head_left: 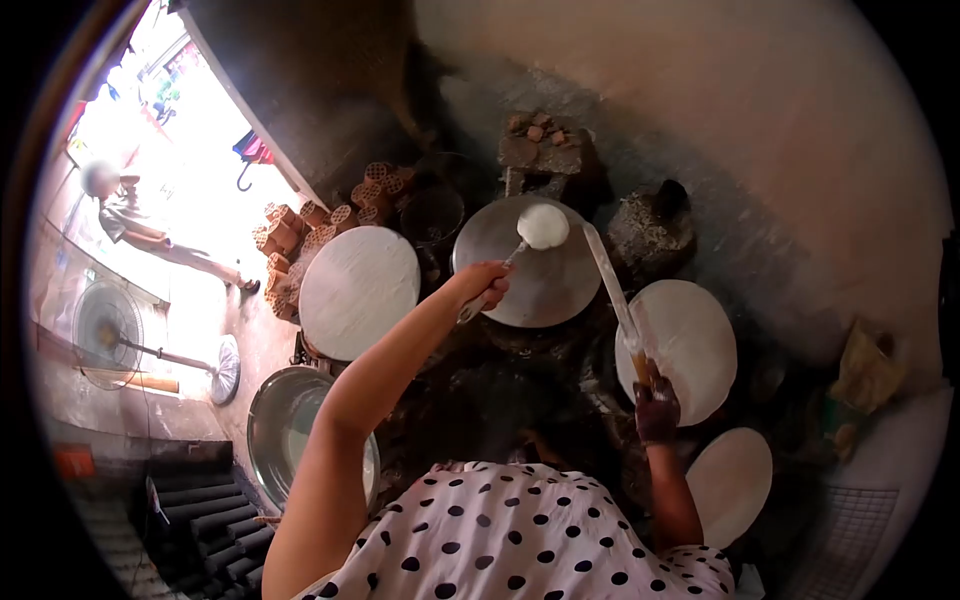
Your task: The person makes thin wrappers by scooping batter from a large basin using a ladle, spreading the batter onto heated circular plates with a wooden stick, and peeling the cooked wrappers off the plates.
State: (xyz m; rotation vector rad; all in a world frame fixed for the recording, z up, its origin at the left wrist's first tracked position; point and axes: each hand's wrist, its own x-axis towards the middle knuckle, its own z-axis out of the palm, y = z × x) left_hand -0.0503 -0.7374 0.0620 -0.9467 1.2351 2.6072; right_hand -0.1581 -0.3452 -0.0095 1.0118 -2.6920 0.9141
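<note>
My left hand (484, 284) is closed round the handle of a ladle (543, 227), whose round bowl, filled with something white, is over the upper middle of a grey round griddle (490, 250). A dark glove covers my right hand (657, 408), which grips the wooden handle of a long flat spatula (612, 285). The spatula's tip lies by the griddle's upper right edge. Just beyond the spatula is a white round disc (690, 345). Another white disc (360, 292) lies left of the griddle.
A metal basin (262, 425) stands at the lower left. Perforated clay-coloured cylinders (285, 235) are piled at the upper left, and dark cylinders (205, 515) lower down. A fan (105, 335) and a person (130, 225) are at the far left. Another disc (732, 485) is at the lower right.
</note>
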